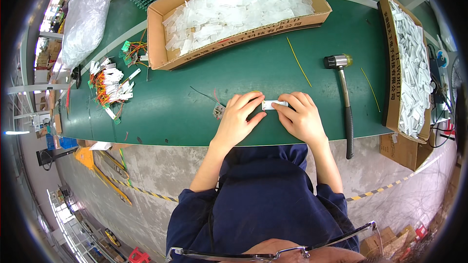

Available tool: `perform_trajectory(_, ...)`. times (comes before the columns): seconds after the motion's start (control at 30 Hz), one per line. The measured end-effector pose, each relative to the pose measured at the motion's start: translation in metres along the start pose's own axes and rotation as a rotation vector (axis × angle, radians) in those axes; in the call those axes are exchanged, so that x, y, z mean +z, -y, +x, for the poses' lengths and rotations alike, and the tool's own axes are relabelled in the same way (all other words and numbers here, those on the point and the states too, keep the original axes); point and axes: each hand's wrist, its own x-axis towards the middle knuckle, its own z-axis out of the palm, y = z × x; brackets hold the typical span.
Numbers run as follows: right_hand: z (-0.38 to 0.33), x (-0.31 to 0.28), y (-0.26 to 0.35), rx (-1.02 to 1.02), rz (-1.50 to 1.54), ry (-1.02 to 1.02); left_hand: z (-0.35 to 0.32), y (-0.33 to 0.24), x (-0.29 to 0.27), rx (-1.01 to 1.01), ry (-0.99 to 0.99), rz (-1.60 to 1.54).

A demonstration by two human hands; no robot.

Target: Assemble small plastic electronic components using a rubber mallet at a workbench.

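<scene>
Near the table's front edge lies a small white rectangular plastic case point(274, 104) between my two hands. My left hand point(240, 118) has its fingers bent at the left end of the case, with thumb and fingertips closing on it. From the other side, my right hand point(303, 118) grips the right end, one fingertip pressing on its top. Just left of my left hand is a small pale component point(218, 111) with a dark wire running from it; the hand partly covers it. What lies under the fingers is hidden.
A cardboard box of clear plastic strips point(239, 9) stands at the back. Another, with white plastic pieces point(411, 68), is at right. A hammer point(345, 97) lies right of my hands, near thin yellow wires point(298, 62). Wired white modules point(112, 85) lie heaped at left.
</scene>
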Motion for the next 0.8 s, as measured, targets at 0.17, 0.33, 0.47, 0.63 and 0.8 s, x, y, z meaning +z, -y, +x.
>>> perform_trajectory(0.17, -0.001, 0.001, -0.001, -0.001, -0.006, -0.009, 0.003, -0.004, -0.006, 0.012, 0.046, 0.095)
perform_trajectory(0.33, 0.002, -0.002, -0.002, 0.111, 0.147, -0.006, 0.006, -0.006, -0.009, 0.008, 0.074, 0.165)
perform_trajectory(0.47, 0.003, -0.006, -0.001, 0.127, 0.22, -0.013, 0.005, -0.006, -0.011, -0.006, 0.095, 0.172)
perform_trajectory(0.63, 0.017, -0.017, 0.003, 0.229, 0.288, -0.075, 0.005, -0.002, -0.009, 0.008, 0.093, 0.134)
perform_trajectory(0.8, 0.083, -0.035, 0.004, 0.138, 0.158, -0.232, 0.003, 0.002, -0.008, -0.002, 0.07, 0.076)
